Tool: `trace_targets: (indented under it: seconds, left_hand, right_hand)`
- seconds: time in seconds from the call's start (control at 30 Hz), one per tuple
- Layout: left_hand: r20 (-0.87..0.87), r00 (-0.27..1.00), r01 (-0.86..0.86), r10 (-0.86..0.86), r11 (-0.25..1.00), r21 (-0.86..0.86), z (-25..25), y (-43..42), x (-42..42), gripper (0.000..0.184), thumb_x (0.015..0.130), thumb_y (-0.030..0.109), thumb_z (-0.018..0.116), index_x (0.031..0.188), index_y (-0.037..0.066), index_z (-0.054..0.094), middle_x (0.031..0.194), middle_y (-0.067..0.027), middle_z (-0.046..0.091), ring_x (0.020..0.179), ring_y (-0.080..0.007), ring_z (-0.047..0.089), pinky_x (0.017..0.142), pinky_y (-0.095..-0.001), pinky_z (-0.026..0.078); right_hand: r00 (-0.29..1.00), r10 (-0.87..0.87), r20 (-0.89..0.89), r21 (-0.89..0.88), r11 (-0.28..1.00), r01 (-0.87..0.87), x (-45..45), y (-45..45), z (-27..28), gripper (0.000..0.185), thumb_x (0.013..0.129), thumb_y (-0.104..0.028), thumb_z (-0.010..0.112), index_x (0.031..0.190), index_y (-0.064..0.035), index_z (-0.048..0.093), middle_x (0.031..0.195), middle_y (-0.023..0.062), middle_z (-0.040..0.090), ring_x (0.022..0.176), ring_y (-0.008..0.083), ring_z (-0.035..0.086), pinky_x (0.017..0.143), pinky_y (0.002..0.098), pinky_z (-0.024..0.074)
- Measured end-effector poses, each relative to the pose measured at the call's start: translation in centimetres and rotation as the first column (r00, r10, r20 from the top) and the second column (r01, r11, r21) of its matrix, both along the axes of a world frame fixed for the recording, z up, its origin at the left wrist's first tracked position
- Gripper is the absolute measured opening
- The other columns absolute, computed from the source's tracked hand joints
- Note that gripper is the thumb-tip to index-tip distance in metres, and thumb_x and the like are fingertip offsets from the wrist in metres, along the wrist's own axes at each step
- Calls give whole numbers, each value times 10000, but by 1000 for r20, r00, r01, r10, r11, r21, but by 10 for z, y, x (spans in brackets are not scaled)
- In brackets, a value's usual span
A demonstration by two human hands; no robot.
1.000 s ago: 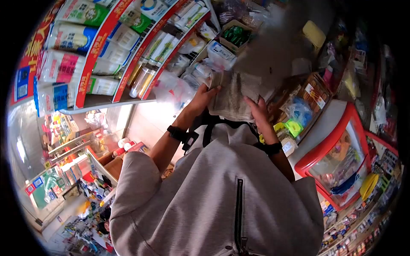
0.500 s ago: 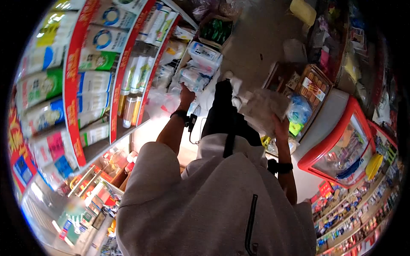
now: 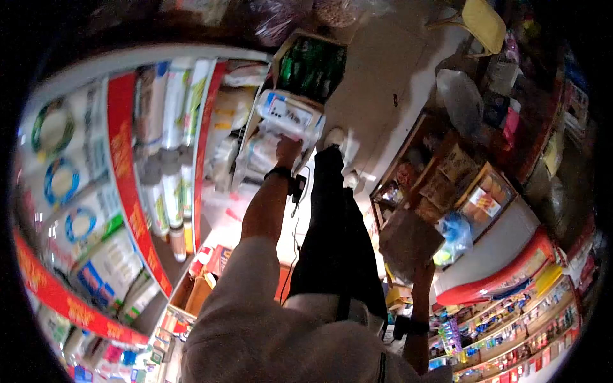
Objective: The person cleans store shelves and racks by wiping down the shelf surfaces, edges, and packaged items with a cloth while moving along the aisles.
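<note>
My left hand [image 3: 289,151] reaches down onto white plastic-wrapped packs [image 3: 263,148] in a bin beside the shelving. Its fingers are small and blurred, so their grip does not show. A wide white pack with blue edges [image 3: 288,112] lies just beyond the fingers. On the other side, my right hand [image 3: 423,273] grips a brownish, blurred package [image 3: 408,242] by its near edge and holds it off the floor. What is inside that package cannot be made out. Dark bands sit on both wrists, and a small black device with a cable hangs at the left one.
Shelves with red edge strips [image 3: 121,121] and packaged goods rise at the left. A box of green items [image 3: 311,67] stands ahead. To the right are a wooden case [image 3: 399,159], a blue plastic bag [image 3: 454,233], a red-rimmed freezer [image 3: 504,281] and a yellow chair [image 3: 484,25].
My left hand has moved from the near side of the bin onto the packs. The right hand still holds the brownish package, now lower in view. The whole view has turned.
</note>
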State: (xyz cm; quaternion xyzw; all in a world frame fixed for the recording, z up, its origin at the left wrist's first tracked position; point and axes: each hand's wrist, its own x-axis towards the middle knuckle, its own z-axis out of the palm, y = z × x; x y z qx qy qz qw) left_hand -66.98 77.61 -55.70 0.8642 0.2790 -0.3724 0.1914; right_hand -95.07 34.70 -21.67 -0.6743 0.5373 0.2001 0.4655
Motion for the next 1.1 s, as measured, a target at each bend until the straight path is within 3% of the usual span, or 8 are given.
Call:
trace_targets:
  seconds: [0.17, 0.27, 0.57, 0.67, 0.7, 0.8, 0.93, 1.1]
  left_hand:
    - [-31, 907, -418, 420, 907, 41, -55, -19, 54, 1125, 757, 590, 785, 1400, -190, 292, 1364, -325, 509, 1301, -429, 502, 1083, -489, 431]
    - [-4, 984, -167, 175, 945, 282, -177, -8, 36, 1180, 726, 669, 769, 1387, -193, 306, 1433, -345, 418, 1389, -461, 376, 1133, -493, 363]
    - [-126, 746, -624, 653, 753, 210, -148, -32, 66, 1466, 673, 689, 782, 1475, -219, -43, 1587, -384, 98, 1507, -477, 97, 1227, -486, 192]
    - [-76, 873, -426, 482, 829, 362, -164, -16, 32, 1411, 657, 667, 805, 1472, -211, 59, 1572, -370, 150, 1481, -427, 206, 1169, -482, 317]
    - [-212, 824, -512, 526, 851, 119, -161, 3, 18, 1347, 664, 615, 828, 1483, -158, 88, 1477, -323, 284, 1359, -401, 341, 1086, -485, 390]
    - [-550, 753, -626, 362, 653, -427, -92, 31, 7, 1209, 713, 437, 870, 1528, -9, 95, 1214, -197, 596, 1046, -337, 640, 887, -494, 549]
    - [-726, 688, -565, 14, 638, -523, 38, 47, -6, 1227, 790, 175, 841, 1567, 120, -107, 1093, -167, 666, 944, -279, 679, 833, -463, 579]
    - [-452, 659, -74, -601, 546, -835, 201, 50, -24, 1178, 730, 97, 861, 1600, 154, 68, 1212, -234, 649, 866, -292, 702, 726, -404, 592]
  right_hand:
    - [979, 102, -177, -27, 994, -108, 0, 15, -38, 640, 898, -277, 724, 1394, 47, 482, 1321, 183, 588, 1185, 276, 537, 1020, 394, 419]
    - [948, 102, -303, -6, 994, -109, 70, 54, -22, 642, 892, -252, 727, 1394, 54, 469, 1324, 205, 573, 1201, 299, 536, 1022, 409, 417]
    - [937, 159, -310, 105, 986, -132, 71, 60, -50, 587, 923, -278, 699, 1360, 55, 493, 1277, 210, 575, 1174, 316, 545, 1010, 421, 434]
    - [953, 81, -292, 124, 991, -46, 43, 50, -57, 626, 928, -303, 698, 1389, 53, 467, 1296, 210, 564, 1177, 311, 540, 1018, 415, 430]
    - [953, 69, -294, 122, 992, -35, 50, 52, -52, 626, 928, -303, 698, 1389, 53, 467, 1296, 210, 564, 1177, 311, 540, 1018, 415, 430]
    - [989, 134, -69, 118, 985, -125, 56, 47, -50, 627, 896, -303, 699, 1387, 34, 503, 1281, 189, 635, 1168, 295, 588, 973, 403, 481]
    - [968, 228, -107, -37, 972, -233, 43, 43, -29, 666, 882, -330, 701, 1383, 59, 498, 1279, 220, 634, 1143, 314, 606, 952, 425, 496]
    - [962, 262, 69, -88, 963, -256, 52, 31, 17, 594, 904, -252, 686, 1389, 36, 502, 1279, 190, 633, 1152, 288, 594, 985, 404, 472]
